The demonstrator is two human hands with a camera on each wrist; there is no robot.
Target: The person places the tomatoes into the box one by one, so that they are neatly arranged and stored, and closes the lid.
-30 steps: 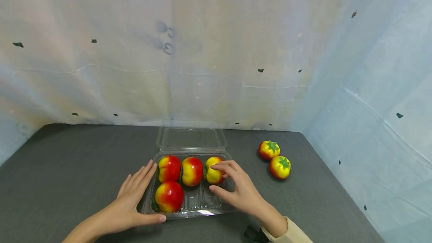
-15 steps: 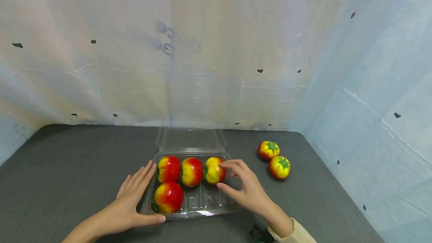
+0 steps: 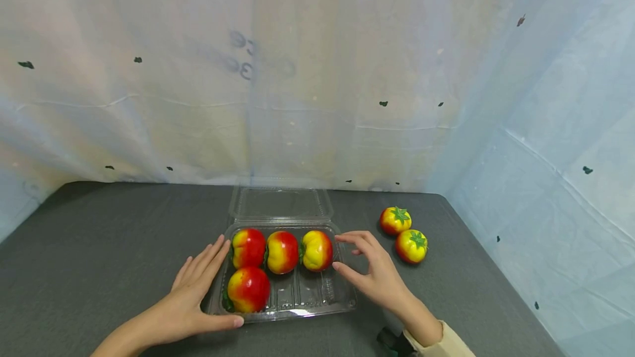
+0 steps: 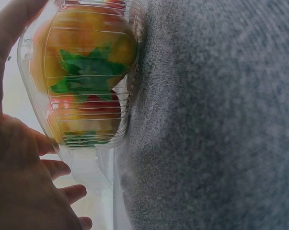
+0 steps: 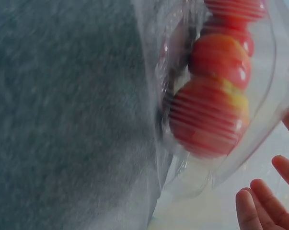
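Observation:
A clear plastic clamshell box (image 3: 297,313) lies with its lid (image 3: 280,204) folded back. Inside, red-and-yellow tomato-like fruits form a back row: a left one (image 3: 249,248), a middle one (image 3: 283,252) and a right one (image 3: 317,250). Another fruit (image 3: 249,290) sits at the front left. My left hand (image 3: 190,296) rests along the box's left side with straight fingers, its thumb at the front edge. At the box's right rim hovers my right hand (image 3: 374,274), fingers loosely bent, holding nothing. The left wrist view shows a green leafy cap (image 4: 89,72) through the ribbed wall.
Two more such fruits, a rear one (image 3: 395,221) and a nearer one (image 3: 412,246), lie on the dark grey table (image 3: 471,291) right of the box. Pale sheeting (image 3: 307,70) hangs behind and along the right side.
My right hand has let go of the back-right fruit and drawn away to the right, past the box's rim. The fruit stays in the box. My left hand has not moved.

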